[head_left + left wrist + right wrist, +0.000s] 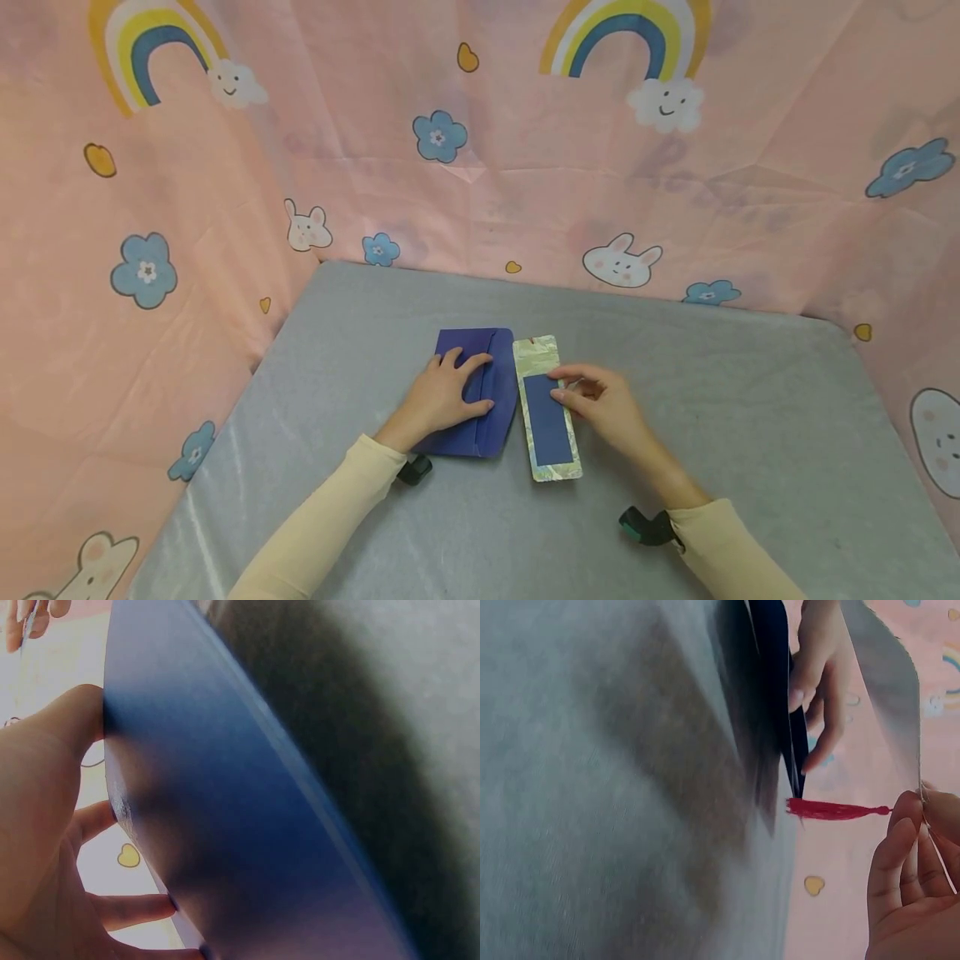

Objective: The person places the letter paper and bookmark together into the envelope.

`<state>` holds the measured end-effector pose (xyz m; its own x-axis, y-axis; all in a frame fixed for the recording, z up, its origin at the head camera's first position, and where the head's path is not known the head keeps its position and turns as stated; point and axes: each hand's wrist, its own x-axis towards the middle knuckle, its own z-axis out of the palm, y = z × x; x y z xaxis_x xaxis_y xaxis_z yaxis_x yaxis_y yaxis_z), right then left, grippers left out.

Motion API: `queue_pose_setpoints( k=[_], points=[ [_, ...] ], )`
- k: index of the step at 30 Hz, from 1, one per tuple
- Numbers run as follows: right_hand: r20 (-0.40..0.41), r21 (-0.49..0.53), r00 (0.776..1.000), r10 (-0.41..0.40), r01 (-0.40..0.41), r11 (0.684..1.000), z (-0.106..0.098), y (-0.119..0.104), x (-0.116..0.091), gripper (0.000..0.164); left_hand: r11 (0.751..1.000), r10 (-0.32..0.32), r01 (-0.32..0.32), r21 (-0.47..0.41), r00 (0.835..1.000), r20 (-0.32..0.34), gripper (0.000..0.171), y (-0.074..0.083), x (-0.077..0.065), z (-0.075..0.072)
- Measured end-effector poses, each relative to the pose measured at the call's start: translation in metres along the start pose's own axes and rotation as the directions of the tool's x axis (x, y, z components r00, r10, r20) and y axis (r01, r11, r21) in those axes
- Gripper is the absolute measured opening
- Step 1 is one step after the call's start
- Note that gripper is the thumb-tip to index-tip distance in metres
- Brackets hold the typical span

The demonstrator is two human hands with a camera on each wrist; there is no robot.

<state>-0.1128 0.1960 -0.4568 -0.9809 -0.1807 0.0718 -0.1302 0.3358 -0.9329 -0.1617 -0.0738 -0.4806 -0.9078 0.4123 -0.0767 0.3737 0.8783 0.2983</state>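
Observation:
A dark blue-purple envelope (495, 417) lies on the table with its flap side toward the right. Across it my left hand (438, 396) spreads its fingers, the fingertips resting on its surface. In the left wrist view the envelope (217, 795) fills the middle, with the left hand (45, 840) along its edge. My right hand (611, 412) pinches the right edge of a long bookmark (551, 421), pale green with a dark blue panel. The right wrist view shows the bookmark (896, 690) raised above the table and a red tassel (836, 811) near the pinching fingers (889, 862).
A grey cloth covers the table (712, 417). Pink fabric (510, 192) printed with rainbows, flowers and rabbits walls in its back and sides. Each wrist wears a small black camera, the right one (645, 527) close over the cloth.

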Motion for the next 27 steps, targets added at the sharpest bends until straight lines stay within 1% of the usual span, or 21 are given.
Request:
queue_pose_setpoints(
  k=[5, 12, 18, 23, 27],
  points=[
    [0.027, 0.023, 0.999, -0.025, 0.024, 0.999, 0.007, -0.006, -0.001, 0.026, 1.0, 0.001, -0.001, 0.003, 1.0, -0.007, 0.072, 0.0, 0.0, -0.001],
    [0.065, 0.055, 0.998, 0.018, -0.021, 0.998, 0.015, -0.008, 0.0, 0.027, 1.0, -0.015, 0.015, 0.004, 1.0, 0.005, 0.073, 0.001, 0.0, -0.001],
    [0.107, 0.082, 0.994, 0.031, -0.04, 0.996, 0.02, -0.01, -0.002, 0.026, 1.0, -0.022, 0.022, -0.005, 1.0, 0.008, 0.077, 0.001, 0.0, -0.001],
    [0.107, 0.076, 0.993, 0.041, -0.049, 0.996, 0.024, -0.007, -0.002, 0.026, 1.0, -0.024, 0.024, -0.003, 1.0, 0.009, 0.078, 0.001, 0.0, -0.001],
    [0.098, 0.067, 0.992, 0.081, -0.088, 0.994, 0.027, -0.005, 0.0, 0.027, 1.0, -0.02, 0.02, -0.005, 1.0, 0.002, 0.077, 0.0, 0.0, 0.0]
  ],
)
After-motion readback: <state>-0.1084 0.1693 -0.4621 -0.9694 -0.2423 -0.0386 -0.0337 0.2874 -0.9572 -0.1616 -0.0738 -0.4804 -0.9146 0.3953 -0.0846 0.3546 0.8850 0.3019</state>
